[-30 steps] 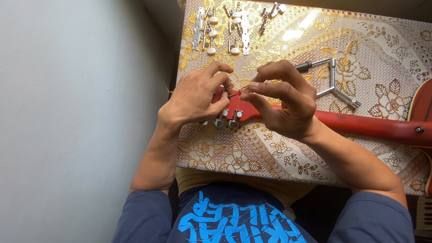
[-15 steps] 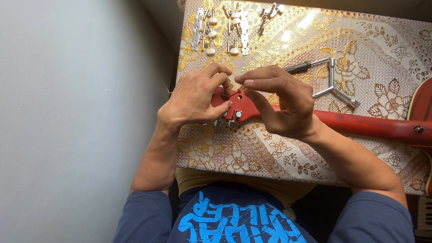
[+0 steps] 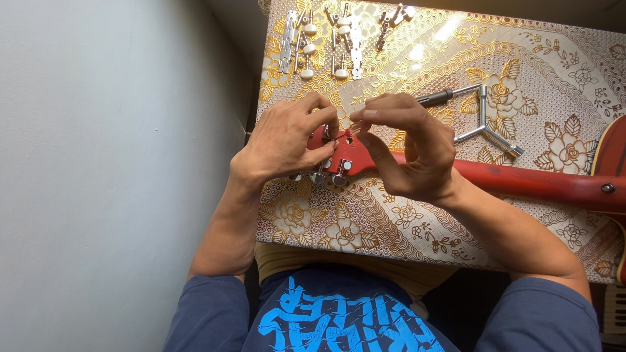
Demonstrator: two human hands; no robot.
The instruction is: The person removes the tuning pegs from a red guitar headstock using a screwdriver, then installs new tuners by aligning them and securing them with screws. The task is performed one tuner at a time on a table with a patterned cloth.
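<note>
- The red guitar headstock (image 3: 349, 153) lies on the table (image 3: 417, 65), near its left front corner, between the person's two hands.
- The red guitar neck (image 3: 535, 182) runs from the headstock to the right, flat on the table, as far as the guitar body (image 3: 613, 153) at the right edge of the view.
- The left hand (image 3: 283, 140) cups the headstock's left end, its fingers curled over the top edge and its thumb pressed against the near side.
- The right hand (image 3: 407, 146) arches over the headstock where it joins the neck; thumb and forefinger are pinched together just above the red face. Whatever they pinch is too small to make out.
- Fitted tuning pegs (image 3: 329, 175) with pale knobs stick out of the near edge of the headstock, just below the left hand's thumb.
- A three-armed metal wrench (image 3: 484, 124) rests on the table just behind the right hand, one arm ending in a dark grip.
- Loose sets of tuning machines (image 3: 326, 36), on metal strips with white knobs, lie in a row at the far edge of the table, well apart from the hands.
- The table wears a cloth patterned with gold flowers.
</note>
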